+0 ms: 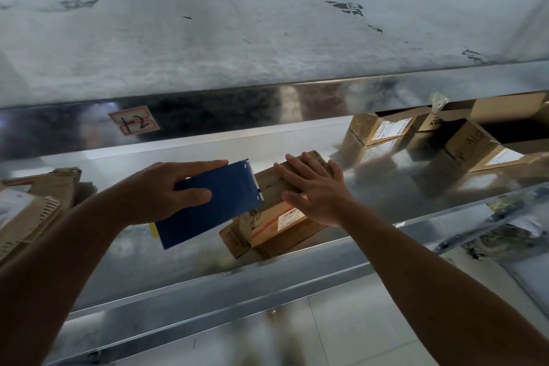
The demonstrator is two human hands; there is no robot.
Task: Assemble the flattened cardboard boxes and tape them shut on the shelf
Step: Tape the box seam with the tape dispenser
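Note:
A small brown cardboard box (276,226) with a white and red label stands on the shiny metal shelf (297,258) in the middle of the view. My right hand (315,187) lies flat on top of it with the fingers spread. My left hand (166,190) grips a blue tape dispenser (208,205), its toothed edge touching the left side of the box top. A bit of yellow shows under the dispenser's lower end.
Several more cardboard boxes (383,128) sit at the back right of the shelf, some with open flaps. Flattened, torn cardboard (32,208) lies at the left. An upper shelf (267,38) hangs close overhead, with a handwritten tag (135,123) on its front edge. Tiled floor shows below.

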